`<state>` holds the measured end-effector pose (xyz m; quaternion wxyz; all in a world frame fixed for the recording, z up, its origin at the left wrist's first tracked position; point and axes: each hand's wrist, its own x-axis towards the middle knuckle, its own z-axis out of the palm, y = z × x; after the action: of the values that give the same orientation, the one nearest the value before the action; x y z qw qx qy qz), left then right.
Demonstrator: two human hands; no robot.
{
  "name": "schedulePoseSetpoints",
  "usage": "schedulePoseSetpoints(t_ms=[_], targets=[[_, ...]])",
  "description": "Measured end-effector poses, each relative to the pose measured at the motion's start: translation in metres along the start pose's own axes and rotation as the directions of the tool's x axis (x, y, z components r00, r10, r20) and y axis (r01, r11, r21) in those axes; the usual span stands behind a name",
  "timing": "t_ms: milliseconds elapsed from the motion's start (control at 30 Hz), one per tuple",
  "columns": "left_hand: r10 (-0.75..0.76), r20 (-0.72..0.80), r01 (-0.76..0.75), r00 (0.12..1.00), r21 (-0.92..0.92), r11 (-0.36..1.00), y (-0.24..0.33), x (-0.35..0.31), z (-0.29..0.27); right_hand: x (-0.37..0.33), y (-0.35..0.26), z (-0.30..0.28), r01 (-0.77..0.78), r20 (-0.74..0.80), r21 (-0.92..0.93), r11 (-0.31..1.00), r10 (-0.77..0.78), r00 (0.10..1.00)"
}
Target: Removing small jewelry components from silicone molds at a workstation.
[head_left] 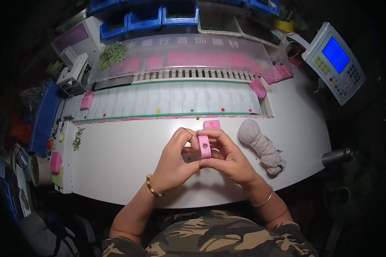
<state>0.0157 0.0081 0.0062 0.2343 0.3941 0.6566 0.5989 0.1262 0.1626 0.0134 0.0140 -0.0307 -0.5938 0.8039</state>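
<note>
Above the white table, both my hands hold a pink rubber mould [205,147] upright, its narrow side with a round dark hole facing me. My left hand [178,156] closes against its left side, fingers curled and thumb near the lower edge. My right hand [227,156] grips it from the right, fingers over the top and thumb at the bottom. Just behind the fingers lies another pink mould [211,124] with a red mark on it. A rolled greyish-white cloth [261,145] rests right of my right hand.
Behind is a white slatted conveyor [158,99] edged in green, with a pink mould [86,100] at its left. A clear cover [184,55] shields more pink blocks and bears green pieces [113,55]. Blue bins [180,13] line the back; a control panel [335,62] stands right.
</note>
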Motion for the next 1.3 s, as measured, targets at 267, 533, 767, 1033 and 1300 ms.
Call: schedulePoseSetpoints(t_ms=[267, 533, 767, 1033, 1300], targets=[[-0.025, 0.122, 0.061, 0.992, -0.298, 0.953, -0.010, 0.000, -0.013, 0.001, -0.013, -0.008, 0.212, 0.088, -0.385, 0.898, -0.193, 0.977], [-0.155, -0.060, 0.028, 0.986, -0.861, 0.508, -0.014, 0.001, -0.010, 0.007, -0.013, -0.005, 0.248, -0.292, 0.177, 0.952, -0.190, 0.937], [-0.308, -0.153, 0.106, 0.939, -0.725, 0.681, -0.020, 0.007, -0.013, 0.007, -0.009, -0.008, 0.081, -0.187, 0.274, 0.958, -0.030, 0.982], [-0.327, -0.062, 0.333, 0.943, 0.172, 0.927, -0.028, -0.004, -0.029, 0.007, 0.009, -0.016, 0.016, -0.207, 0.308, 0.951, 0.050, 0.977], [-0.361, 0.167, 0.377, 0.917, -0.654, 0.656, -0.012, 0.001, -0.017, 0.011, -0.003, 0.003, 0.062, -0.238, 0.084, 0.995, -0.040, 0.971]])
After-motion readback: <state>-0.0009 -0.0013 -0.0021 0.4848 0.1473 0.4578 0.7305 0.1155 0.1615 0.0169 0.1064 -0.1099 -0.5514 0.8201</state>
